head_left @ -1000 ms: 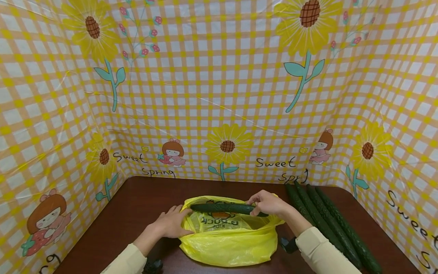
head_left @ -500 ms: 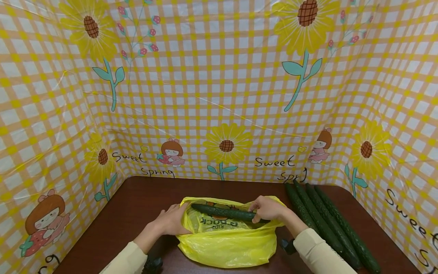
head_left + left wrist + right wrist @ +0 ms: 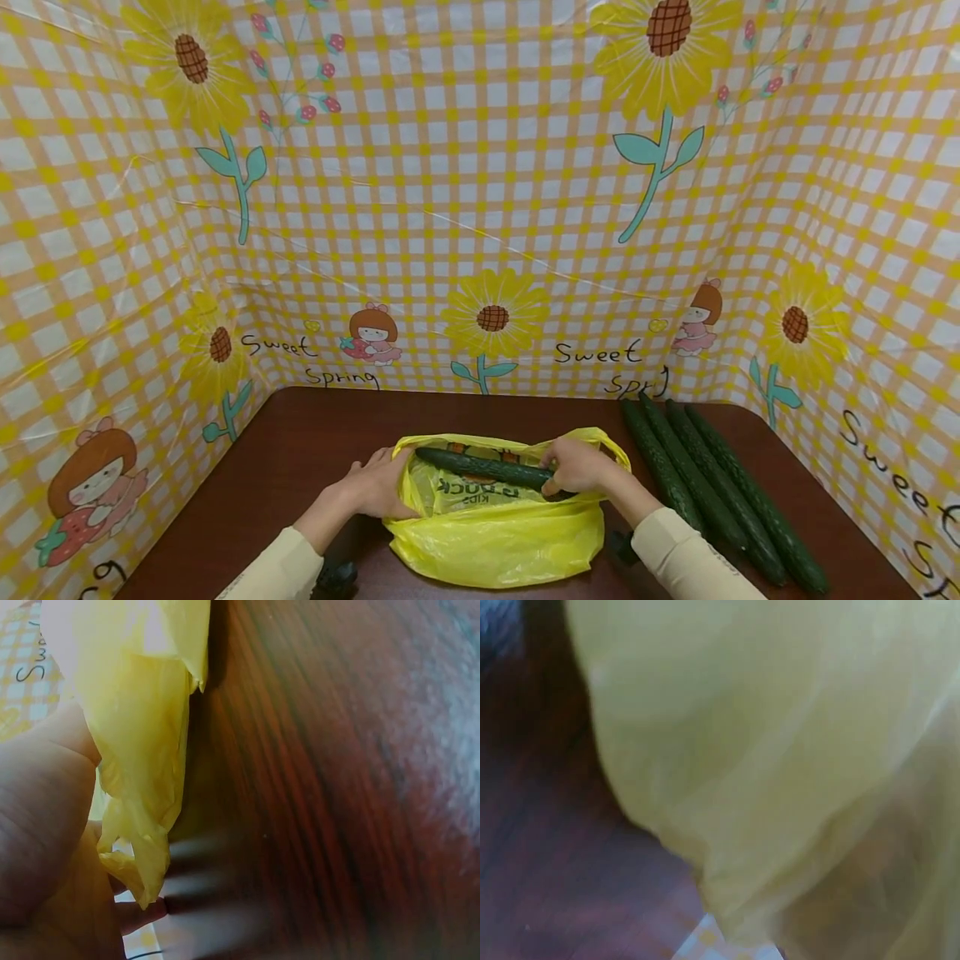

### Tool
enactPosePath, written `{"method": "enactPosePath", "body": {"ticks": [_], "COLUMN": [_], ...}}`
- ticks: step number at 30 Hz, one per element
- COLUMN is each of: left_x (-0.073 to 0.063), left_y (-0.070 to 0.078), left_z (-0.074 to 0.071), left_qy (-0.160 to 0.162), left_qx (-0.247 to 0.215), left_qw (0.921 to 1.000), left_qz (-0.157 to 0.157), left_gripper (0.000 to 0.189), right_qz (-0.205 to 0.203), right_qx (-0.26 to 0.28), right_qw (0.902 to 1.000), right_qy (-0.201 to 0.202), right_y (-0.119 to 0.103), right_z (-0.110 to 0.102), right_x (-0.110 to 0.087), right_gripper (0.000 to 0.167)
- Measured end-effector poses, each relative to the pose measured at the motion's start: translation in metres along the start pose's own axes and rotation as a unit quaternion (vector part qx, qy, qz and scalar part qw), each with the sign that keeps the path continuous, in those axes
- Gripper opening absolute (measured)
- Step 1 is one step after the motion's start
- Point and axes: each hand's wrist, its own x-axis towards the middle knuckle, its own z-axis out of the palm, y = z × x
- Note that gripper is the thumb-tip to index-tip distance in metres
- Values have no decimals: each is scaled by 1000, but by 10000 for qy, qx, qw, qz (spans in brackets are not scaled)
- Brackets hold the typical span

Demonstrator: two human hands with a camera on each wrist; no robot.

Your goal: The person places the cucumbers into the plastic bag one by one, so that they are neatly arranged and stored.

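Observation:
A yellow plastic bag (image 3: pixel 498 546) lies with its mouth spread at the middle of the table, dark print showing inside. One long dark green cucumber (image 3: pixel 472 465) slants within the mouth, its right end lower and partly hidden. My right hand (image 3: pixel 577 467) grips that cucumber near its right end, reaching inside the bag. At the bag's left end, my left hand (image 3: pixel 378 486) holds the rim between thumb and fingers. The left wrist view shows the bag's edge (image 3: pixel 146 765) hanging beside the thumb, with fingertips behind it. Yellow film fills the right wrist view, blurred, hiding the cucumber.
Several more cucumbers (image 3: pixel 720 492) lie side by side on the right of the dark brown table (image 3: pixel 315 425). A checked, sunflower-printed cloth (image 3: pixel 420 242) walls the table at the back and both sides.
My right hand has lowered the cucumber's right end deeper into the bag and shifted slightly toward me. My left hand has stayed at the bag's left rim. The other cucumbers lie as before.

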Motion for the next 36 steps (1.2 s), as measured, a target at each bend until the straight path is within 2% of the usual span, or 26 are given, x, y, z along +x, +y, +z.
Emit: {"method": "enactPosePath", "body": {"ticks": [6, 9, 16, 21, 36], "left_x": [-1, 0, 0, 1, -4], "left_y": [-2, -4, -2, -2, 1], "left_z": [0, 1, 5, 8, 6], "left_qy": [12, 81, 195, 206, 176], "left_qx": [-267, -352, -172, -152, -55], "left_qw": [9996, 9993, 9997, 9997, 9998], "left_qz": [-76, -98, -6, -3, -49], "left_gripper": [105, 104, 109, 111, 110], "right_qz": [45, 42, -176, -172, -26], "right_qx": [-484, -535, -287, -58, -134], "right_qw": [9986, 9982, 9989, 9987, 9966], "right_qy": [216, 251, 327, 471, 811], "right_y": [-6, -8, -8, -6, -10], "right_z": [5, 6, 7, 5, 3], "right_x": [3, 4, 5, 5, 10], "right_gripper": [35, 34, 27, 26, 30]}}
